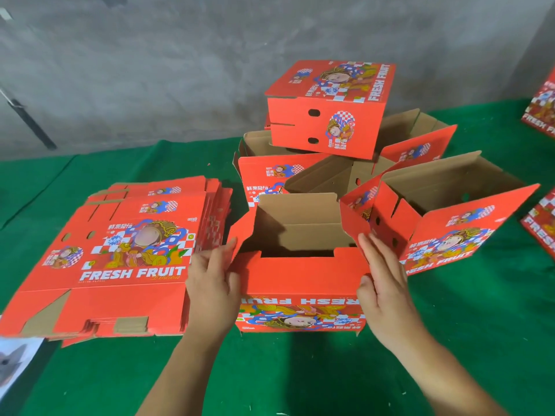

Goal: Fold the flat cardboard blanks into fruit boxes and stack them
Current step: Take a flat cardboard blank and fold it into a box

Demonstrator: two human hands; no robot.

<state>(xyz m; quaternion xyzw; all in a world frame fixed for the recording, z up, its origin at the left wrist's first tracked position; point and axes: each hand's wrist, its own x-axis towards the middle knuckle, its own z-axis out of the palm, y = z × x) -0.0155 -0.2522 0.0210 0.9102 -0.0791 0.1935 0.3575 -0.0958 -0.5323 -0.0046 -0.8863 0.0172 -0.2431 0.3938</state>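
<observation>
Head view, sole camera.

Item: box in hand (300, 274), red printed cardboard, standing on the green-covered bench (300, 370) near its front edge, centre. Four walls are raised; the brown inside shows; the top flaps are unfolded, one side flap (356, 219) angled up and out on the right. Print on the near wall reads upside down.

Left hand (210, 283): lies against the box's left wall and corner flap, fingers straight and together, pressing rather than curling round the card. Right hand (383, 283): mirrors it on the right wall, fingers extended along the upturned side flap, thumb on the near wall. The box sits directly between the two hands, touched by both.

Item: stack of flat blanks (120, 256), left part of the bench, just beside the left hand, many sheets deep by the look of its fanned right edge.

Item: open boxes (450, 217), several, erected but unclosed, crowded behind and to the right of the box in hand.

Item: closed boxes (327, 112), stacked toward the back edge, resting on the open ones. More printed cardboard (540, 106) shows at the right edge, cut off by the frame.

Progress, as judged: early to middle. A few boxes are formed, few closed, the blank stack is deep; this box wants its flaps folded and then stacking.
</observation>
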